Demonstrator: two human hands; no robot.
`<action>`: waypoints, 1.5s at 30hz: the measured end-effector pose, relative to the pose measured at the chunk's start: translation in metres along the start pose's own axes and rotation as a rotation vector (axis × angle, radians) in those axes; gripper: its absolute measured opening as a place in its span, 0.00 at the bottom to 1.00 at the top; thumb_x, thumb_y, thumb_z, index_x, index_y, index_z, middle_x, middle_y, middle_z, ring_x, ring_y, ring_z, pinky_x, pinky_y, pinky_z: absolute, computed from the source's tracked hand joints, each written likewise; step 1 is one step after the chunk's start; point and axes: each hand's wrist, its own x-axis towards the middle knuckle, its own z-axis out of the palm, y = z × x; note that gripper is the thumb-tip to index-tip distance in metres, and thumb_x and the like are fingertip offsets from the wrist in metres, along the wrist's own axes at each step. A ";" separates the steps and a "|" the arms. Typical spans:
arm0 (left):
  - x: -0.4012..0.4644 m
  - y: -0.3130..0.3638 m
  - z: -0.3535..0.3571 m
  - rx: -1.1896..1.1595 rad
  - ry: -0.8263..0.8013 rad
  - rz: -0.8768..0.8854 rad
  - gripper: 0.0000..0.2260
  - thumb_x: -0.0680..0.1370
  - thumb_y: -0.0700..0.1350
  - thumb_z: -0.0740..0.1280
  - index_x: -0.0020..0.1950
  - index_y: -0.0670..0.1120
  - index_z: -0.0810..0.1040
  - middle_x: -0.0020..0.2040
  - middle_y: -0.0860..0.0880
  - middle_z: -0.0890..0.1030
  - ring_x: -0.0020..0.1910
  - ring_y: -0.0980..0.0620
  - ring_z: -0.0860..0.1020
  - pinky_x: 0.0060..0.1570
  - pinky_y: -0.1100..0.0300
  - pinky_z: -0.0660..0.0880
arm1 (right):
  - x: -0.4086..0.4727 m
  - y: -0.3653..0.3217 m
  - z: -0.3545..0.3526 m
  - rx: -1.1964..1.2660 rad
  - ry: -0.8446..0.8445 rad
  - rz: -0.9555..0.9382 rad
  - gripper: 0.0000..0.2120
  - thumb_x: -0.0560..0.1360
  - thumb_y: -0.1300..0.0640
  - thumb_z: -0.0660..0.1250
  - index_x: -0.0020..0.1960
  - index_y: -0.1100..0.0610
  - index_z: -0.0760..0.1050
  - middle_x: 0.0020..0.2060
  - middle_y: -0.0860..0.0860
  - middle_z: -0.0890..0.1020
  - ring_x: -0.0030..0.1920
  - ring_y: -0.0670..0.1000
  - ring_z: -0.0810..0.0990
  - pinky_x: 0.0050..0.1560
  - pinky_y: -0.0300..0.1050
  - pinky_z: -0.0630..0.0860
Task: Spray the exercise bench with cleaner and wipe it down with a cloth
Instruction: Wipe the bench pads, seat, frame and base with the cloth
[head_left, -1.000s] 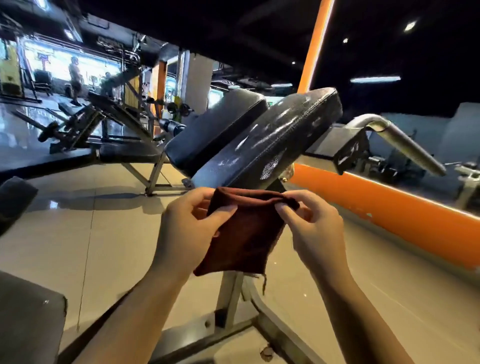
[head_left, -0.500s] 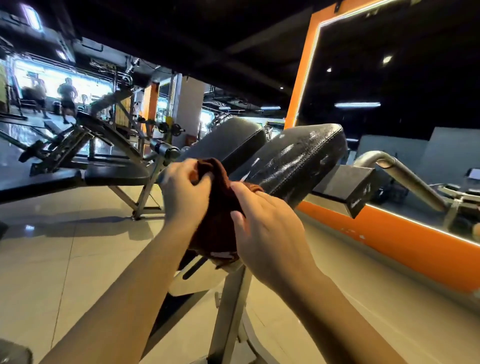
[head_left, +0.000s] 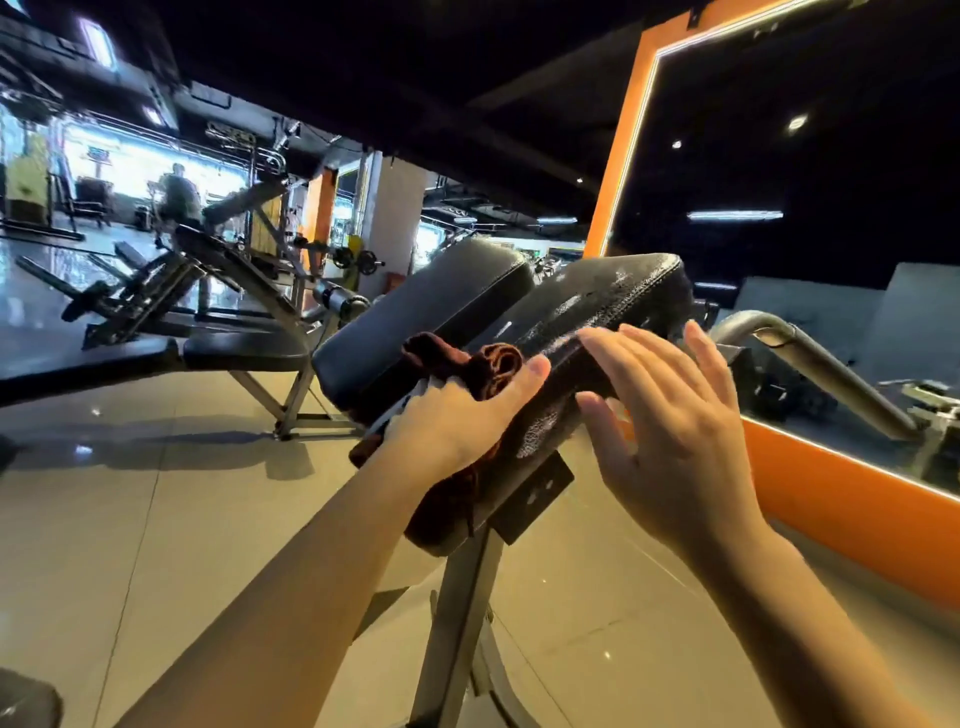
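A black padded exercise bench (head_left: 613, 301) slopes up and away at the centre, its surface streaked with wet spray. A dark red-brown cloth (head_left: 483, 364) lies bunched on the lower part of the pad. My left hand (head_left: 457, 421) lies on top of the cloth with its fingers laid flat, pressing it against the pad. My right hand (head_left: 670, 415) hovers just to the right of the pad, fingers spread and holding nothing. No spray bottle is in view.
The bench's grey metal post (head_left: 462, 623) drops to the tiled floor below my arms. A second black bench (head_left: 431, 306) stands close on the left. An orange-framed mirror wall (head_left: 852, 499) runs along the right. More machines and a person stand far left.
Both hands held the cloth up in front of the bench before. Now the left hand presses it onto the pad alone, and the right hand has let go and opened.
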 end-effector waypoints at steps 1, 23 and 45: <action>0.010 0.004 0.001 -0.017 -0.013 -0.003 0.56 0.60 0.83 0.46 0.78 0.49 0.59 0.75 0.46 0.64 0.74 0.42 0.62 0.73 0.42 0.58 | 0.002 0.006 0.001 -0.015 0.011 0.005 0.19 0.79 0.51 0.61 0.66 0.59 0.75 0.62 0.55 0.80 0.66 0.55 0.76 0.75 0.60 0.56; 0.103 0.057 0.005 -0.312 -0.031 0.165 0.44 0.59 0.72 0.56 0.69 0.50 0.69 0.67 0.46 0.73 0.65 0.41 0.71 0.68 0.42 0.63 | 0.007 0.042 0.027 -0.032 -0.046 0.147 0.25 0.83 0.40 0.48 0.76 0.48 0.60 0.73 0.46 0.66 0.72 0.41 0.61 0.77 0.46 0.47; 0.074 0.038 -0.002 -0.299 -0.265 0.511 0.16 0.83 0.54 0.51 0.65 0.52 0.72 0.74 0.44 0.66 0.75 0.46 0.58 0.74 0.53 0.46 | 0.008 0.040 0.027 -0.015 -0.093 0.213 0.28 0.82 0.36 0.41 0.77 0.45 0.59 0.75 0.43 0.61 0.73 0.28 0.48 0.77 0.43 0.37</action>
